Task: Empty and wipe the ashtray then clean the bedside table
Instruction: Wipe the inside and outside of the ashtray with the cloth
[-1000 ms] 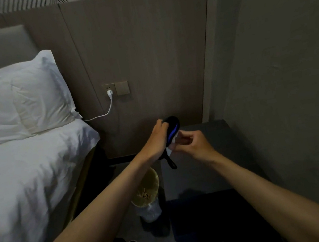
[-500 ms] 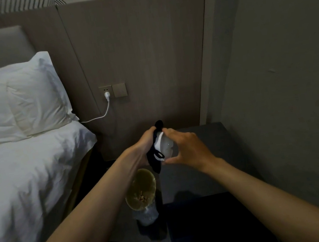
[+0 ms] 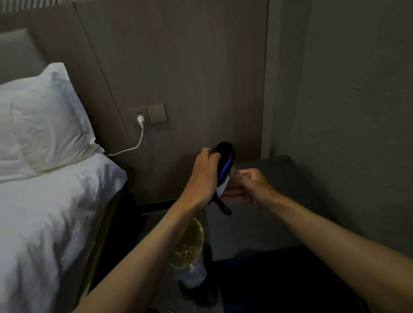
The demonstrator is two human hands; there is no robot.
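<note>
Both hands (image 3: 204, 175) (image 3: 250, 186) around the upended ashtray (image 3: 224, 160), above bedside table (image 3: 282, 214)

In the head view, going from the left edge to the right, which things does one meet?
Pillow → wall socket → bin → left hand → ashtray → right hand → bedside table → wall.

Left hand (image 3: 204, 176) grips black ashtray (image 3: 225, 163) — right hand (image 3: 250, 186) wipes inside.
</note>
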